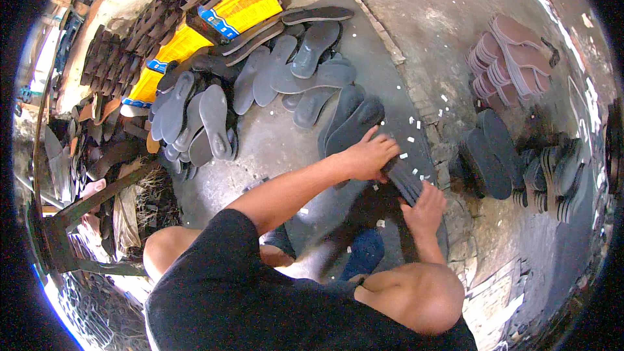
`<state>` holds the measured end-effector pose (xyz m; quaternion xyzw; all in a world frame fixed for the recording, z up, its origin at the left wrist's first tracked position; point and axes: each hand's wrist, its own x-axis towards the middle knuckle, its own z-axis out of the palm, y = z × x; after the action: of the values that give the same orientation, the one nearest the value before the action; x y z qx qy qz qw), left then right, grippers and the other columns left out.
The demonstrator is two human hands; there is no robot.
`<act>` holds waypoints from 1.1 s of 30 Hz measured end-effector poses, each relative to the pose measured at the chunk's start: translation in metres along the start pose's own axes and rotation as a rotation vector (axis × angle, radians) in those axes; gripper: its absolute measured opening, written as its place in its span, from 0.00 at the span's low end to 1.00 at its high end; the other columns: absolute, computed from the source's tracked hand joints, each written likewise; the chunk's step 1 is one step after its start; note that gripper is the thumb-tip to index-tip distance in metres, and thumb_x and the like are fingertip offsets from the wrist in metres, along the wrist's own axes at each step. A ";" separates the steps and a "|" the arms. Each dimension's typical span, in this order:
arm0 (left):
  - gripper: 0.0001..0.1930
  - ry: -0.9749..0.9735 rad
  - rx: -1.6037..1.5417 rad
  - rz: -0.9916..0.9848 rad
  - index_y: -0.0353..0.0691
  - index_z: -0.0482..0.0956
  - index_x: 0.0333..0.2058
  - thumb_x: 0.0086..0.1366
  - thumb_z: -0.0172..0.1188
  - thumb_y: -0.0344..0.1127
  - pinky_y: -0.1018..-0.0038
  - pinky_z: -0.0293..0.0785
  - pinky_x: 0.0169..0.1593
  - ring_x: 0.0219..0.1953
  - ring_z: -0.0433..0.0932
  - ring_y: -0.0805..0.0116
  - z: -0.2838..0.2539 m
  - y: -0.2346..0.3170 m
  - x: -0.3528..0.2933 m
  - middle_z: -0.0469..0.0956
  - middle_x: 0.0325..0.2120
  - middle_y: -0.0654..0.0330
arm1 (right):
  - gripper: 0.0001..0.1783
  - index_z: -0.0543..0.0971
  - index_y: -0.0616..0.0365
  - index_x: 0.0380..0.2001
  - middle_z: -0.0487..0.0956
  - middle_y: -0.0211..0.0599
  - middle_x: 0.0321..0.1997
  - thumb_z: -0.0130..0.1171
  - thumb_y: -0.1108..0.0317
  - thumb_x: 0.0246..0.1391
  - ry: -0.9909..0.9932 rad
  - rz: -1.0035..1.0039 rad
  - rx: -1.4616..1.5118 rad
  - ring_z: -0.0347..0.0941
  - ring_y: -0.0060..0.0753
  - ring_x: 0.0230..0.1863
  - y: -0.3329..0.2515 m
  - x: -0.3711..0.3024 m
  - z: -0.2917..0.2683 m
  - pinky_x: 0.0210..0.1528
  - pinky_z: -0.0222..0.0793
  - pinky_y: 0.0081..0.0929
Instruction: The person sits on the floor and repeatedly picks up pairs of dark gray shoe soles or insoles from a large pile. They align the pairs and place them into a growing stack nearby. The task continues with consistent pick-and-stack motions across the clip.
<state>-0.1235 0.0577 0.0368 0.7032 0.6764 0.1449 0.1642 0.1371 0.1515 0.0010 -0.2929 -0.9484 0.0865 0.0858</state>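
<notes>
- Through the head camera I watched a dark sole piece (405,181) held slantwise between both hands, above the dark floor covering (383,58); whether it was one sole or several stacked, I could not tell.
- The left hand (372,156) was closed over its far end, the fingertips slightly blurred; their hold underneath was hidden from me.
- The right hand (426,211) was clamped on the near end, thumb on one side and fingers on the other.
- My first worry was a slip: if either hand had eased off while the other pulled, the piece could have twisted loose and dropped.
- Large dark soles (356,120) lay just beyond the left hand, so a careless forward swing risked knocking them out of line.
- White scraps (403,155) dotted the floor near the hands; a sole set down there might have picked some up on its face.
- The grey soles (214,117) farther left overlapped loosely, and I judged that a bump from the left forearm could have sent them sliding.
- Dark material over deep shadow hid the edges from me, making misjudged alignment likelier.
</notes>
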 end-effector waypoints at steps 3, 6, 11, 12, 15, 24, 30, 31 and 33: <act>0.39 -0.134 -0.097 0.005 0.39 0.71 0.56 0.48 0.78 0.45 0.43 0.55 0.73 0.63 0.70 0.50 0.019 -0.001 0.006 0.73 0.54 0.51 | 0.44 0.70 0.61 0.57 0.73 0.48 0.50 0.80 0.52 0.43 -0.169 0.054 0.046 0.70 0.58 0.54 0.002 -0.001 0.015 0.58 0.65 0.50; 0.32 0.031 -0.044 0.296 0.37 0.71 0.54 0.53 0.74 0.40 0.45 0.57 0.73 0.61 0.71 0.49 -0.048 0.054 0.021 0.73 0.50 0.50 | 0.46 0.68 0.58 0.60 0.73 0.45 0.54 0.83 0.62 0.40 0.282 0.049 0.490 0.70 0.54 0.56 0.012 -0.014 0.017 0.59 0.66 0.46; 0.23 0.097 -0.068 0.269 0.37 0.74 0.48 0.53 0.68 0.32 0.43 0.59 0.70 0.54 0.76 0.53 -0.033 0.077 0.035 0.74 0.43 0.54 | 0.49 0.65 0.59 0.62 0.71 0.49 0.59 0.84 0.64 0.41 0.163 0.188 1.022 0.71 0.54 0.58 0.009 -0.011 0.025 0.61 0.68 0.45; 0.26 -0.072 -0.104 0.134 0.40 0.74 0.51 0.53 0.71 0.34 0.41 0.57 0.70 0.54 0.76 0.51 -0.037 0.059 0.031 0.76 0.45 0.54 | 0.48 0.64 0.61 0.62 0.72 0.50 0.59 0.83 0.61 0.43 0.156 0.035 0.521 0.71 0.55 0.57 0.003 -0.009 0.008 0.61 0.68 0.47; 0.38 0.064 -0.030 0.023 0.40 0.72 0.56 0.49 0.79 0.45 0.37 0.49 0.73 0.66 0.67 0.48 -0.010 0.020 0.004 0.72 0.56 0.51 | 0.45 0.71 0.64 0.56 0.75 0.49 0.52 0.79 0.47 0.44 -0.012 0.106 0.141 0.71 0.56 0.56 -0.007 -0.007 -0.006 0.58 0.65 0.50; 0.51 0.349 -0.280 -0.142 0.34 0.66 0.66 0.46 0.84 0.43 0.52 0.59 0.72 0.68 0.65 0.42 -0.029 0.012 0.025 0.68 0.64 0.43 | 0.43 0.72 0.69 0.53 0.80 0.51 0.51 0.72 0.40 0.52 0.058 0.452 0.512 0.76 0.49 0.52 0.033 0.013 -0.060 0.56 0.70 0.45; 0.64 0.303 -0.382 -1.113 0.17 0.60 0.66 0.42 0.85 0.58 0.54 0.61 0.72 0.69 0.65 0.37 0.034 -0.088 -0.045 0.66 0.64 0.31 | 0.47 0.73 0.79 0.59 0.82 0.50 0.56 0.67 0.39 0.60 0.383 1.072 1.014 0.80 0.40 0.53 0.225 0.056 -0.116 0.55 0.76 0.34; 0.63 0.335 -0.321 -1.102 0.17 0.61 0.65 0.42 0.85 0.57 0.54 0.61 0.71 0.68 0.66 0.38 0.044 -0.086 -0.052 0.67 0.64 0.31 | 0.47 0.73 0.79 0.60 0.81 0.50 0.57 0.67 0.40 0.60 0.371 1.067 1.149 0.80 0.41 0.53 0.237 0.064 -0.117 0.56 0.75 0.35; 0.61 0.387 -0.196 -1.109 0.17 0.64 0.63 0.41 0.86 0.56 0.56 0.63 0.71 0.67 0.68 0.38 0.058 -0.070 -0.069 0.69 0.62 0.31 | 0.49 0.73 0.79 0.60 0.81 0.51 0.59 0.67 0.38 0.59 0.324 1.047 1.294 0.81 0.45 0.54 0.241 0.075 -0.108 0.58 0.75 0.37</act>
<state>-0.1651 -0.0115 -0.0438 0.1873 0.9439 0.2248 0.1534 0.2291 0.4023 0.0625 -0.5960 -0.4302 0.5977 0.3201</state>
